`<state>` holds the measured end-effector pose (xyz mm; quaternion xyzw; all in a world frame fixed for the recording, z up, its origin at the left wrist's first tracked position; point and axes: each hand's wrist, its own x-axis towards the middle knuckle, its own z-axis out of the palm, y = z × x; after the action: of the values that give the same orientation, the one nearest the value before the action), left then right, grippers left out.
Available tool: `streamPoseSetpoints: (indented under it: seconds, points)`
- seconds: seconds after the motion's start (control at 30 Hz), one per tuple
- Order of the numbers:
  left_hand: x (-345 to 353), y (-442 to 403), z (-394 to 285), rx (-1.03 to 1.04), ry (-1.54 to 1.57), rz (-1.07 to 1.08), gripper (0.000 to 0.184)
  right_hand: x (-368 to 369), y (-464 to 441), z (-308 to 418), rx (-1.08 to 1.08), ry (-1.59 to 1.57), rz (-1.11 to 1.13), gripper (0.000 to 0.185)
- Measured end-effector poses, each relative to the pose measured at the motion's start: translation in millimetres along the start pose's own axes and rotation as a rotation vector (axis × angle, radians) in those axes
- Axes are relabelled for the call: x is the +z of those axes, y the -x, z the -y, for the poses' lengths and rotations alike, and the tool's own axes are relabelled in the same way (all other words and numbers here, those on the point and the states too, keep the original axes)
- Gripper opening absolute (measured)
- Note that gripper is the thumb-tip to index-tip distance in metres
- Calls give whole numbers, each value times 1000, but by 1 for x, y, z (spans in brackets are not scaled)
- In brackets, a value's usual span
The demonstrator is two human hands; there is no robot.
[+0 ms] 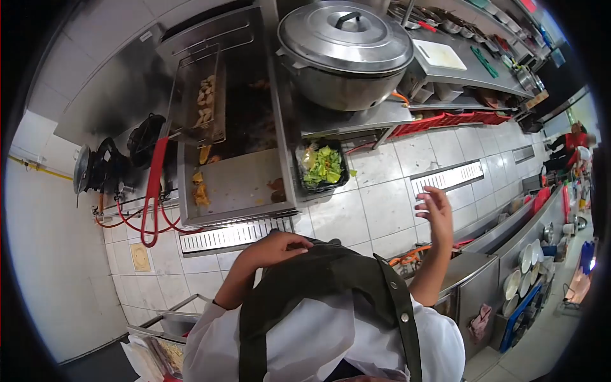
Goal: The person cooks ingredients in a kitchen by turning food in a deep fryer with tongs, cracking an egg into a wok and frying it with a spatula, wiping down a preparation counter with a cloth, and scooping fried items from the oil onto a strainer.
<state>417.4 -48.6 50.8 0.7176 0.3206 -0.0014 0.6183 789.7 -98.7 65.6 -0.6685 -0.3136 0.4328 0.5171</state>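
Observation:
My left hand (pixel 275 248) rests near the front of my dark apron (pixel 318 267), fingers loosely bent and apart, with nothing seen in them. Raised to the right over the floor is my right hand (pixel 435 211), empty, its fingers spread and slightly curled. Ahead of my left hand stands a deep fryer (pixel 242 181) with dark oil and fried bits on its metal ledge. A wire fry basket (pixel 219 121) with a red handle (pixel 154 184) hangs in it, holding pale browned pieces of food (pixel 205 102). Neither hand touches the fryer or basket.
A large lidded pot (pixel 347 57) stands right of the fryer. Below it, a black crate (pixel 323 167) of leafy greens sits on the floor. A white cutting board (pixel 439 55) lies on the far counter. Stacked bowls (pixel 512 283) line the right side. Another person (pixel 569 143) is far right.

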Motion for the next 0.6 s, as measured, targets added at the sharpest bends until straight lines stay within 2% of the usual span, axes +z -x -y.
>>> streamPoseSetpoints:
  seconds: [0.07, 0.17, 0.23, 0.27, 0.33, 0.43, 0.53, 0.6]
  points:
    - [5, -5, -8, -67, 77, -27, 25, 4, -22, -7, -5, 102, 82, 22]
    - [-3, -23, -20, -80, 12, -43, 25, 20, -60, -25, -17, 296, 406, 15]
    - [-10, -38, -21, -198, 245, -26, 25, 34, -72, -11, -154, 623, 551, 19]
    - [-13, -47, -12, -154, 304, -31, 24, 39, -79, -1, -169, 680, 583, 20]
    - [-24, -70, -10, -90, 342, -40, 23, 37, -94, 4, -126, 578, 625, 17]
    - [-41, -106, -29, -90, 384, -51, 22, 9, -109, 31, -188, 476, 583, 22]
    - [-59, -146, -51, -25, 330, -56, 22, -33, -151, 42, -155, 516, 405, 31]
    - [-69, -178, -51, 0, 341, -34, 22, -56, -188, 47, -207, 604, 161, 32]
